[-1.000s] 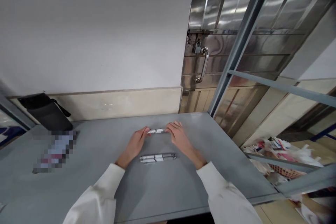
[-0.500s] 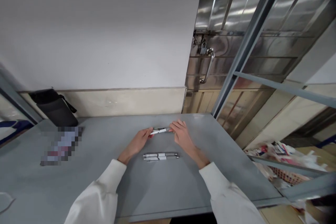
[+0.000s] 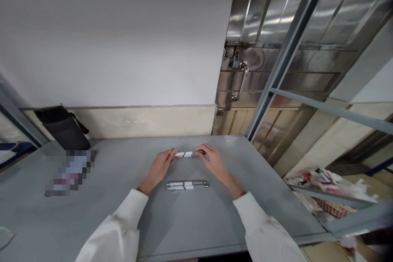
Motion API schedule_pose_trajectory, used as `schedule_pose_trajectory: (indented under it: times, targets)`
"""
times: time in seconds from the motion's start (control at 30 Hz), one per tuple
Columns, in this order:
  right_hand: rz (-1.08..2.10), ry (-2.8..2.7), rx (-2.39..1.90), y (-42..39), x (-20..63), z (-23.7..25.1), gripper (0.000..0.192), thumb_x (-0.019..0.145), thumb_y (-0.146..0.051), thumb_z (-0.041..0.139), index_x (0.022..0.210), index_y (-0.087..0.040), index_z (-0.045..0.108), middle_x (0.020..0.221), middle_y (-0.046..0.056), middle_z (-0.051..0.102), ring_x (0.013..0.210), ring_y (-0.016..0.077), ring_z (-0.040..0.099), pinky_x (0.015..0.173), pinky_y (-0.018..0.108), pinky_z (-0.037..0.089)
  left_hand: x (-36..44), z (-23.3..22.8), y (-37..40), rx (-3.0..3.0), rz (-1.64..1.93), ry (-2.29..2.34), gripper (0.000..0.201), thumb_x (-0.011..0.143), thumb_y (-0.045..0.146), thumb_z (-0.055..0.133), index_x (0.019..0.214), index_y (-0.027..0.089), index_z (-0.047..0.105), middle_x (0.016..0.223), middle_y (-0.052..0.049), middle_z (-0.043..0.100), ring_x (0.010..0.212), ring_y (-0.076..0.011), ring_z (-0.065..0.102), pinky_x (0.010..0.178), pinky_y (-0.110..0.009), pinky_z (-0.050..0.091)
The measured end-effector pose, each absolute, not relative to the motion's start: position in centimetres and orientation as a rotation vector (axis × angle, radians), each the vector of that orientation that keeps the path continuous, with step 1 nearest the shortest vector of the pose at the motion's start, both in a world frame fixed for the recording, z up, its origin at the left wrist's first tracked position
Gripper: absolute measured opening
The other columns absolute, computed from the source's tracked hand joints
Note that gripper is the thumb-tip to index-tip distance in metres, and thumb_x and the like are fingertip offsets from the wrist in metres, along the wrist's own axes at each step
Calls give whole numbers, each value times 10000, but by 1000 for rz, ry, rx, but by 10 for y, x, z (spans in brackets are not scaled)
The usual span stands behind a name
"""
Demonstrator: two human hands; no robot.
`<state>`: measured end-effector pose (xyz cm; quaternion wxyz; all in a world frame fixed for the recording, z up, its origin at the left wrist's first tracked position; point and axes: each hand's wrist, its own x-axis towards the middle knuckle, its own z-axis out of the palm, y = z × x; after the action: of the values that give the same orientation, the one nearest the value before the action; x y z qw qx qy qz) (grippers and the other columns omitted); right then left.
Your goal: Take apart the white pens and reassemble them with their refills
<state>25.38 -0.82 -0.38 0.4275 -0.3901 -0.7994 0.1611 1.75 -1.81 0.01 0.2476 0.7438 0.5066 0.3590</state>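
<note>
A white and silver pen (image 3: 185, 154) lies crosswise between my two hands near the back of the grey table (image 3: 190, 229). My left hand (image 3: 160, 166) pinches its left end. Around the right end are the closed fingers of my right hand (image 3: 214, 163). Closer to me, two similar pens (image 3: 187, 185) rest side by side on the tabletop, apart from both hands. The fingertips partly hide the ends of the held pen.
A black bottle-like case (image 3: 63, 127) with a strap stands at the back left, beside a pixelated item (image 3: 72, 172). Grey metal posts (image 3: 276, 73) rise at the table's right edge. A basket with plastic bags (image 3: 334, 196) sits beyond it.
The held pen has turned from a slight slant to nearly level and sits lower, close to the tabletop. Both hands keep hold of its ends. The other pens stay put.
</note>
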Motion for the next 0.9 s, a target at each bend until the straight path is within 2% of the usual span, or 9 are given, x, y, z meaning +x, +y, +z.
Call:
schedule_pose_trajectory:
  times: [0.13, 0.27, 0.4, 0.53, 0.7, 0.83, 0.9]
  targets:
    - [494, -1931, -988, -9, 251, -4, 151, 911, -332, 610, 1006, -218, 636, 976, 41, 649, 935, 194, 597, 851, 309, 453, 18, -2, -18, 2027, 985, 1386, 472, 1001, 485, 287, 768, 187, 569, 615, 30, 470, 593, -148, 470, 606, -247, 329]
    - [659, -1908, -1047, -11, 249, -4, 193, 941, -352, 542, 928, -211, 673, 813, 8, 678, 773, 172, 621, 777, 295, 468, 19, -4, -17, 2078, 999, 1411, 454, 1004, 461, 289, 758, 191, 557, 616, 24, 477, 591, -150, 471, 614, -250, 329]
    - [608, -1876, -971, -12, 248, -3, 155, 888, -338, 618, 961, -220, 687, 937, 31, 689, 882, 182, 624, 836, 305, 468, 19, -4, -18, 2109, 992, 1415, 439, 1005, 459, 299, 757, 196, 548, 632, 17, 512, 598, -152, 487, 615, -251, 330]
    - [670, -1838, -982, -12, 245, -4, 176, 913, -353, 577, 893, -219, 690, 836, 18, 691, 816, 176, 636, 799, 302, 482, 20, -3, -19, 2134, 998, 1407, 442, 1006, 464, 297, 777, 198, 566, 662, 1, 561, 619, -161, 510, 633, -251, 350]
    - [610, -1847, -927, -13, 244, -2, 143, 878, -338, 621, 948, -226, 677, 948, 39, 681, 918, 192, 624, 851, 321, 482, 20, -3, -20, 2115, 1002, 1439, 462, 1005, 478, 281, 792, 196, 579, 673, -7, 582, 631, -167, 526, 640, -250, 363]
    - [708, -1837, -943, -15, 245, 0, 176, 927, -349, 545, 963, -224, 663, 887, 22, 693, 872, 180, 638, 849, 325, 491, 19, -3, -19, 2130, 1000, 1446, 485, 1007, 491, 269, 796, 192, 588, 652, -1, 561, 615, -162, 511, 630, -247, 359]
    - [686, -1837, -929, -16, 245, 1, 152, 917, -331, 561, 948, -226, 666, 918, 25, 688, 899, 180, 634, 864, 321, 485, 19, -3, -19, 2130, 999, 1441, 473, 1006, 488, 284, 788, 193, 582, 648, 1, 557, 609, -160, 509, 626, -248, 358]
